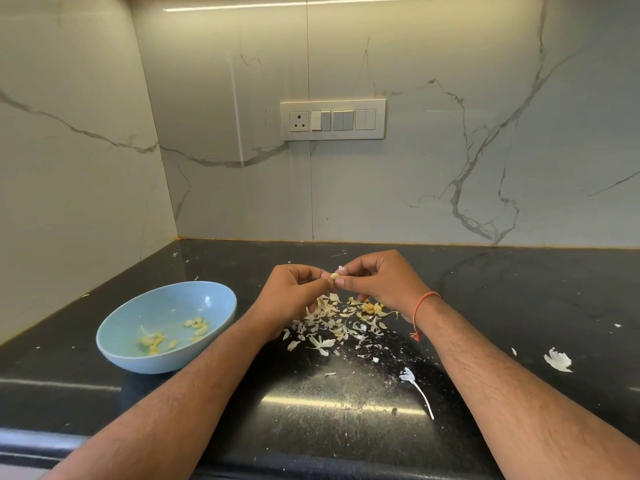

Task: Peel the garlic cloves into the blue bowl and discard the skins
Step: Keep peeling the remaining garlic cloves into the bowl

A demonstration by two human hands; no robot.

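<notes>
A small pale garlic clove [334, 276] is pinched between the fingertips of my left hand [294, 294] and my right hand [377, 280], held above the black counter. A scrap of white skin sticks up at my right fingertips. Directly under my hands lies a loose pile of garlic skins [341, 322]. The blue bowl [214, 306] stands to the left of my left forearm and holds several peeled cloves [198, 325] in two small clusters.
The black counter [346, 427] runs to a marble wall at the back and left. Stray skin pieces lie at the right, one large white piece [558, 360] and a stalk with skin [417, 389]. A switch panel [332, 120] is on the back wall.
</notes>
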